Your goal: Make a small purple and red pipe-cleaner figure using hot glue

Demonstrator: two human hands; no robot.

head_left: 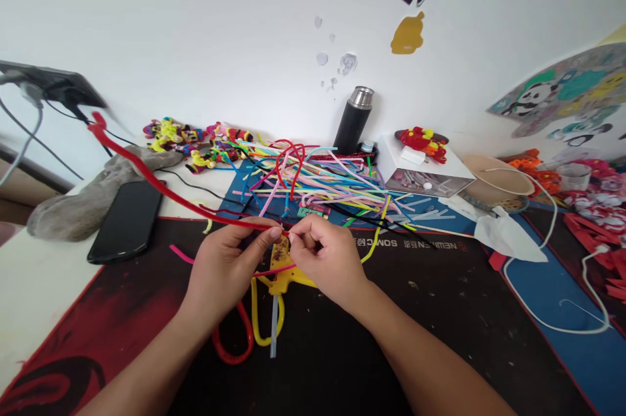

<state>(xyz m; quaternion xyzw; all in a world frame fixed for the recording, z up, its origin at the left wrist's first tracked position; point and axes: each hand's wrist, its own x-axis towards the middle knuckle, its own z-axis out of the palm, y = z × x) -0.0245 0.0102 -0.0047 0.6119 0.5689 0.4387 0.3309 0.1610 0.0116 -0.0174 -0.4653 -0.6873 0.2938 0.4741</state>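
Note:
A long fuzzy red pipe cleaner [166, 189] stretches from the upper left down to my fingers. My left hand [229, 266] is closed on it, thumb on top near its right end. Fingertip to fingertip with it, my right hand [325, 259] pinches at that same end; the exact tip is hidden by the fingers. Below both hands lies a yellow glue gun [280, 280], partly covered, with a clear glue stick [274, 331] poking out toward me. Beside it are a red loop [233, 357] and a yellow loop [267, 342]. A pink pipe cleaner [180, 254] passes under my left hand.
A heap of multicoloured pipe cleaners [317, 175] lies behind my hands. A black phone [124, 220] is at left, a black thermos [352, 122] against the wall. Finished pipe-cleaner figures [180, 139], a white box [430, 175] and a white cable [552, 328] surround the mat.

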